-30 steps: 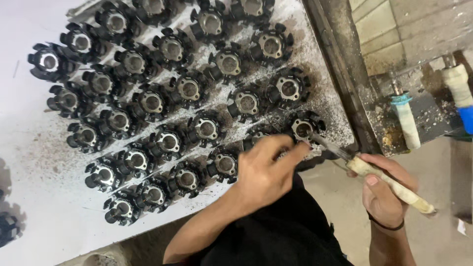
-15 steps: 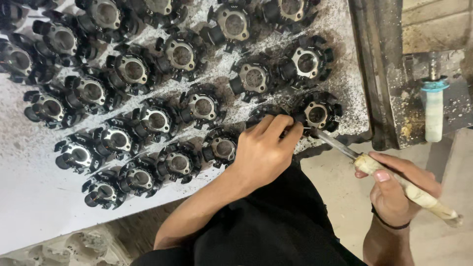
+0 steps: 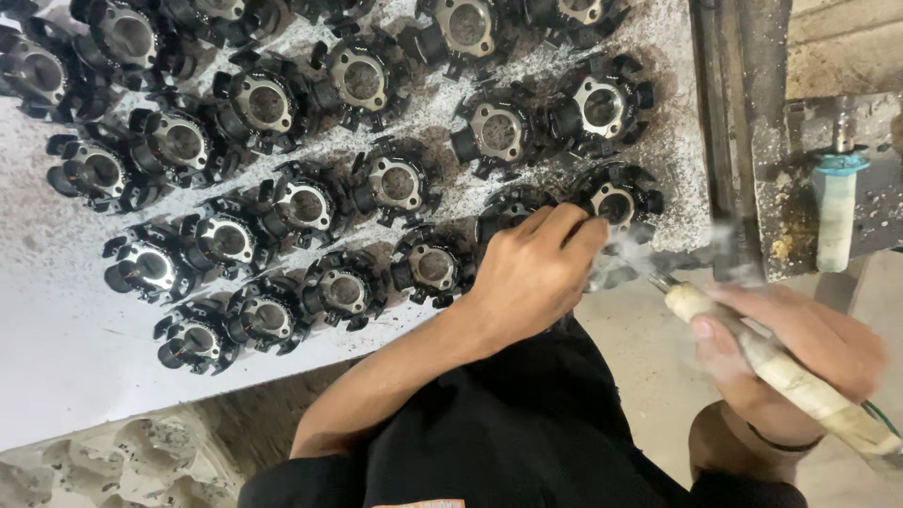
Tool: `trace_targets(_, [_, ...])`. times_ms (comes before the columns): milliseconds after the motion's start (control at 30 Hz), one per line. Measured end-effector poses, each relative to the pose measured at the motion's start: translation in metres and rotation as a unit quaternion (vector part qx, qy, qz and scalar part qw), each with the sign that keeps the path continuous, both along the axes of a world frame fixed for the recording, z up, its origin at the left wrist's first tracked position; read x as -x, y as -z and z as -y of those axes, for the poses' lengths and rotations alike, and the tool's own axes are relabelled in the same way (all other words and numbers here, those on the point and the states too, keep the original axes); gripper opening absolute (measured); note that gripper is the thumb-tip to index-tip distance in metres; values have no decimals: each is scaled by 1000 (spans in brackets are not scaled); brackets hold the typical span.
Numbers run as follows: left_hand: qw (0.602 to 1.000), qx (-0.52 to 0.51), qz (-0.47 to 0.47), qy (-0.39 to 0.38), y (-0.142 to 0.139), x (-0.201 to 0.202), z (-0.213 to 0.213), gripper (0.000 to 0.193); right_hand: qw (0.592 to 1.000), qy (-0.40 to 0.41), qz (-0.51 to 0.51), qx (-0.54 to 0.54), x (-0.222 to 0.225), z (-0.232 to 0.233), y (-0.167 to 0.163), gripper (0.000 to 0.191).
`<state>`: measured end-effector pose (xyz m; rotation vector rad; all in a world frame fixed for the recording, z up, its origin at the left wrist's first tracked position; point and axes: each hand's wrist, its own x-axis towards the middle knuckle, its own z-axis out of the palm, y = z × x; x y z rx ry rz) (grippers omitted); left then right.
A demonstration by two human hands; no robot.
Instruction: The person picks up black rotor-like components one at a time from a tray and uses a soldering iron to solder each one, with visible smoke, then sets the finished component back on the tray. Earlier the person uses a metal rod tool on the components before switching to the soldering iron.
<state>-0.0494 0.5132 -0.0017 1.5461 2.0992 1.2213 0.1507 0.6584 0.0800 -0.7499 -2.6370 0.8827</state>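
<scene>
Left hand [image 3: 531, 273]: fingers resting on the black round part [image 3: 616, 199] at the tabletop [image 3: 56, 348] edge.
Right hand [image 3: 800, 343]: fingers wrapped around the pale-handled tool [image 3: 781, 367].
Tool axis: slanting up-left, tip toward the part, just right of the left fingers.

A single head-worn view looks steeply down from close above the table [image 3: 56, 357], its near edge and the person's hands filling the lower frame; no second view

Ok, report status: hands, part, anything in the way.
Left hand on black part at board edge. Right hand grips cream-handled tool, tip blurred. Neighbouring parts crowd close.
</scene>
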Motion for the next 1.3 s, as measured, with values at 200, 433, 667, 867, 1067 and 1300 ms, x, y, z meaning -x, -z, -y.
trace_targets(200, [998, 49, -5, 45, -82, 30, 21, 37, 933, 159, -222, 234, -17, -8, 25, 15])
trace_targets(433, [990, -27, -134, -41, -63, 87, -22, 35, 874, 172, -352, 287, 18, -14, 80, 19])
trace_targets(667, [994, 22, -81, -64, -10, 101, -31, 30, 902, 133, -320, 258, 54, -35, 85, 16])
trace_targets(867, [997, -8, -74, -36, 1, 99, -34, 22, 938, 111, -262, 199, 66, -37, 77, 22])
trace_targets(1067, [994, -1, -98, -39, 9, 82, -40, 17, 967, 104, -152, 176, 84, -31, 25, 20])
trace_targets(1300, [997, -16, -51, -47, -19, 78, -48, 17, 988, 37, -80, 124, 86, -45, -5, 23])
